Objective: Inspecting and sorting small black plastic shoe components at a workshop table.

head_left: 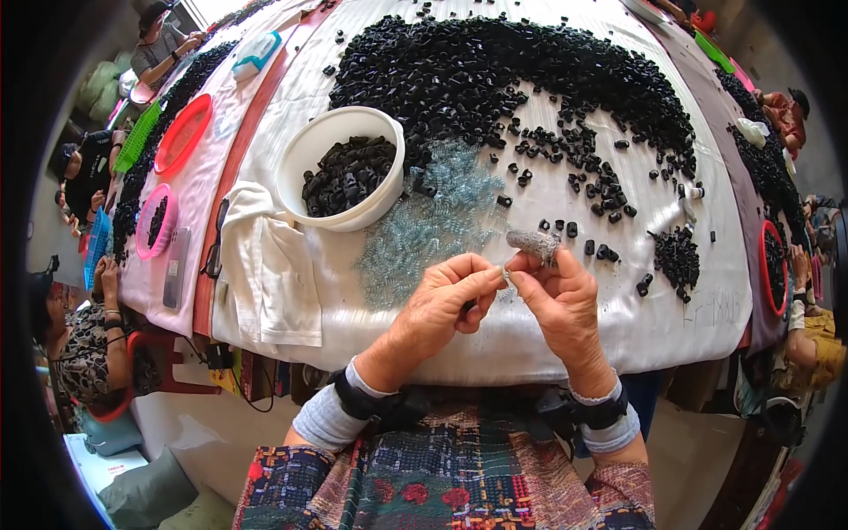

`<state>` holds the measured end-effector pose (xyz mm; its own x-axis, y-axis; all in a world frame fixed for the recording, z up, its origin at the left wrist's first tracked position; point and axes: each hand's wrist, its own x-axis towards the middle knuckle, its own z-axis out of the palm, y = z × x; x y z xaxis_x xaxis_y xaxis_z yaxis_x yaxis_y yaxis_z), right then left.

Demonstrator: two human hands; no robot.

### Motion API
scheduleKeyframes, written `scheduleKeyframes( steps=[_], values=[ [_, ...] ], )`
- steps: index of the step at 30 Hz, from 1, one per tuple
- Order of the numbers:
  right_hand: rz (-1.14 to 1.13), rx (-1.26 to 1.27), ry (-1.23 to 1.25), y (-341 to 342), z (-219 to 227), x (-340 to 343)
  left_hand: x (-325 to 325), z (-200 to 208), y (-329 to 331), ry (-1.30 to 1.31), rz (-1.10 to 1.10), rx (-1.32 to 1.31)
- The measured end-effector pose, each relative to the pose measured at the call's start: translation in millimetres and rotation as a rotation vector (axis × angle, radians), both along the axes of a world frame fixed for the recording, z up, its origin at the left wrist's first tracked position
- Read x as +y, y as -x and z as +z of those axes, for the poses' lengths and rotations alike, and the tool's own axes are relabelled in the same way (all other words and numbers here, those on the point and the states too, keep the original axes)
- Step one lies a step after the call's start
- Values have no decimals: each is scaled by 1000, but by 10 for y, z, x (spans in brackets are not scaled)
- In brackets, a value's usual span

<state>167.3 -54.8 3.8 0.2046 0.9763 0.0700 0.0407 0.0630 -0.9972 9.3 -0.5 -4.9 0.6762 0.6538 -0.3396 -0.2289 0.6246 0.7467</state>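
Observation:
My left hand (442, 296) and my right hand (561, 296) meet over the near part of the cloth-covered table, fingertips pinched together. Between them is a tiny pale piece (506, 275), too small to name surely. Something dark (467, 306) shows under the curled fingers of my left hand. A speckled grey finger cover (533, 241) wraps a finger of my right hand. Just beyond lies a heap of small bluish springs (433, 230). Small black plastic parts (424, 71) form a big heap farther back, with loose ones near my right hand.
A white tub (389, 199) of black parts stands left of the springs. Beside it lie a white cloth (265, 283) and dark eyeglasses (213, 256). A smaller black heap (677, 261) sits at right. People work along neighbouring tables holding a phone (177, 268) and coloured baskets (139, 137).

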Motion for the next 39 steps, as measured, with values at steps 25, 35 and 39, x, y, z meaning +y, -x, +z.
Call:
scheduleKeyframes(
  steps=[25,35,39],
  values=[
    [31,303,94,48,5,19,-58,-10,2,-634,89,237],
    [-228,-605,-335,36,-137,-56,17,-115,2,-478,-43,295],
    [-183,-316,-88,29,-279,-122,-13,-138,63,-512,-5,233]
  ],
)
